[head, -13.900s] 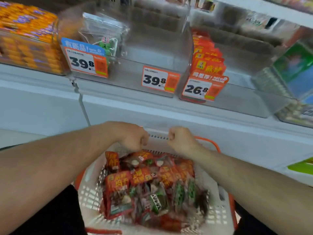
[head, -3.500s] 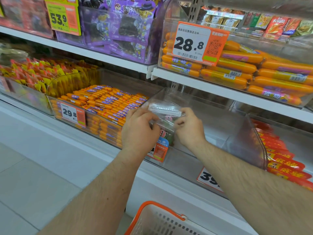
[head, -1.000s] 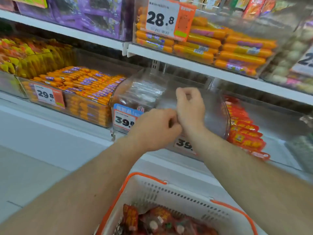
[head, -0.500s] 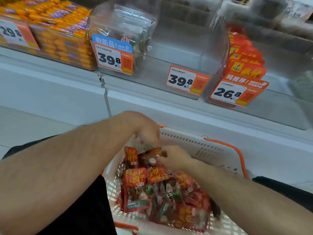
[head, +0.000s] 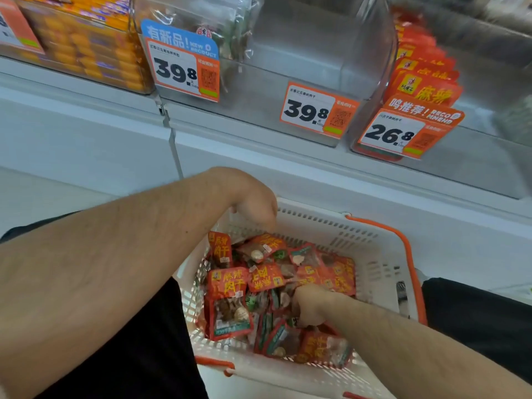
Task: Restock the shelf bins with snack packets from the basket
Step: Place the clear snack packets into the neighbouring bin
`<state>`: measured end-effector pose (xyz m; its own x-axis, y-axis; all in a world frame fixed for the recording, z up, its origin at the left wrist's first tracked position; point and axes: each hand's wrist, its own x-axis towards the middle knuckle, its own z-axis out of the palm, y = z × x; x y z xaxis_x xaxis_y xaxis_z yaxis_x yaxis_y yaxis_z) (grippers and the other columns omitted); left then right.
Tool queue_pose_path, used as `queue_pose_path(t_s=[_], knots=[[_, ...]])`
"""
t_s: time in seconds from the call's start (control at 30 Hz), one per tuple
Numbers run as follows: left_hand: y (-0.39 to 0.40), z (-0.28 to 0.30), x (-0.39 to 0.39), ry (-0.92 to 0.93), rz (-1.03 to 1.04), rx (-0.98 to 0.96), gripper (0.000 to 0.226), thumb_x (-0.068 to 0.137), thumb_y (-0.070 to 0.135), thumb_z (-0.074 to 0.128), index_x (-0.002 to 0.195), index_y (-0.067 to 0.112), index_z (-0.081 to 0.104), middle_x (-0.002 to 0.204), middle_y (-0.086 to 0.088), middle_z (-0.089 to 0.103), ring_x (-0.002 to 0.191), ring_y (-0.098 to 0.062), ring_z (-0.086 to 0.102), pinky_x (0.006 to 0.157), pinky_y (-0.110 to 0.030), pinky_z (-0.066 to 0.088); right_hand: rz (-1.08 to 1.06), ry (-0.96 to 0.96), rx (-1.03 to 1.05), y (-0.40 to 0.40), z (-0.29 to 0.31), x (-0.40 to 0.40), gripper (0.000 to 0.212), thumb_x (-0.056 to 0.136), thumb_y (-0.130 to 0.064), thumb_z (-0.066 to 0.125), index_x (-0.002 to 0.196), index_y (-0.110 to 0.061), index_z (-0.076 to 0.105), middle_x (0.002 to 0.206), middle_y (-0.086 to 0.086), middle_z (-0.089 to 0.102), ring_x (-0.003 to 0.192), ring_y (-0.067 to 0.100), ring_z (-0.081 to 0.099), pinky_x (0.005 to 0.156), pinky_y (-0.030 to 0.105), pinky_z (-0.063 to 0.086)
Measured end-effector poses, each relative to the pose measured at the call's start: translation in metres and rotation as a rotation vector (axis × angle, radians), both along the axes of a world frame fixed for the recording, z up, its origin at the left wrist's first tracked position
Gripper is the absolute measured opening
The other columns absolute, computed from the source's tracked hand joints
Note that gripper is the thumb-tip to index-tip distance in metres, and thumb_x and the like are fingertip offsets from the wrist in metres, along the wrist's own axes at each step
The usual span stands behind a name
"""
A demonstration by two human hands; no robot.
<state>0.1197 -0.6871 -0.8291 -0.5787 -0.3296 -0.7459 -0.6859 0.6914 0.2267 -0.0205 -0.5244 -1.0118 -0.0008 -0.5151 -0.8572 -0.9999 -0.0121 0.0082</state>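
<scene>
A white basket (head: 383, 254) with orange handles sits low in front of me, holding several red snack packets (head: 230, 286). My right hand (head: 309, 306) is down in the middle of the pile, its fingers curled round a snack packet. Over the basket's far rim, my left hand (head: 254, 204) hangs with its fingers pointing down, the tips just above a packet. Above stands a clear shelf bin (head: 311, 50) tagged 39.8 with nothing visible inside.
Left of that bin, another clear bin (head: 230, 27) holds transparent packets behind a blue-topped 39.8 tag. A bin of red packets (head: 423, 82) tagged 26.8 stands to the right. Orange sausage packs (head: 86, 53) fill the far-left bin. A white shelf ledge (head: 288, 168) runs below them.
From the shelf bin both hands dropped to the basket. In the last half second my right hand pushed nearer me, deeper into the pile, while my left hand stayed by the far rim.
</scene>
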Motion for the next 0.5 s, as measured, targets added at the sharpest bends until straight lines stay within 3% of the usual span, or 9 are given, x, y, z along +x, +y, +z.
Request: queue_pose_path(t_s=[0.13,0.23,0.27,0.3,0.37,0.43,0.5], knots=[[-0.002,0.002,0.003,0.038,0.002,-0.009,0.051,0.094,0.045,0.052,0.140,0.023,0.050,0.145,0.004,0.045,0.130,-0.022,0.045,0.106,-0.046,0.042,0.049,-0.093,-0.101,-0.026,0.044,-0.008,0.011,0.085,-0.015,0.061,0.088,-0.008,0.068,0.082,0.009,0.066,0.077,0.029,0.062,0.068,0.038,0.055],[-0.007,0.006,0.007,0.073,0.022,-0.017,0.057,0.093,0.047,0.054,0.144,0.022,0.045,0.147,0.003,0.044,0.132,-0.021,0.044,0.107,-0.045,0.041,-0.013,-0.184,-0.211,-0.053,0.089,-0.022,0.010,0.089,-0.023,0.063,0.096,-0.017,0.067,0.094,0.001,0.067,0.085,0.021,0.062,0.077,0.037,0.053],[-0.010,0.007,0.008,0.090,0.052,-0.019,0.063,0.092,0.049,0.056,0.147,0.021,0.041,0.149,0.002,0.042,0.133,-0.021,0.043,0.108,-0.044,0.040,-0.057,-0.247,-0.267,-0.060,0.101,-0.027,0.003,0.090,-0.025,0.064,0.089,-0.023,0.065,0.090,-0.003,0.065,0.081,0.017,0.060,0.075,0.035,0.051],[-0.012,0.009,0.011,0.110,0.088,-0.021,0.069,0.091,0.052,0.058,0.148,0.021,0.036,0.151,0.002,0.040,0.135,-0.021,0.042,0.109,-0.042,0.039,-0.141,-0.324,-0.318,-0.066,0.114,-0.029,0.010,0.090,-0.025,0.065,0.081,-0.027,0.061,0.083,-0.006,0.062,0.077,0.014,0.057,0.072,0.032,0.046],[-0.015,0.012,0.016,0.150,0.148,-0.038,0.075,0.088,0.055,0.062,0.148,0.019,0.035,0.148,0.002,0.043,0.132,-0.022,0.045,0.106,-0.039,0.041,-0.409,-0.543,-0.412,-0.073,0.132,-0.031,0.014,0.092,-0.018,0.066,0.087,-0.030,0.062,0.086,-0.005,0.063,0.078,0.012,0.056,0.074,0.030,0.043],[-0.020,0.014,0.020,0.263,0.225,-0.018,0.060,0.086,0.050,0.068,0.133,0.019,0.050,0.128,0.002,0.058,0.113,-0.019,0.059,0.093,-0.038,0.051,-0.689,-0.730,-0.462,-0.076,0.148,-0.026,0.025,0.093,-0.011,0.066,0.113,-0.024,0.062,0.103,0.004,0.065,0.092,0.015,0.060,0.085,0.031,0.045],[-0.025,0.020,0.023,0.495,0.359,0.031,0.026,0.086,0.034,0.073,0.103,0.019,0.060,0.100,-0.002,0.068,0.084,-0.015,0.067,0.067,-0.029,0.056,-0.811,-0.845,-0.539,-0.079,0.162,-0.019,0.036,0.091,-0.007,0.067,0.126,-0.016,0.061,0.107,0.011,0.068,0.090,0.014,0.064,0.085,0.026,0.048]])
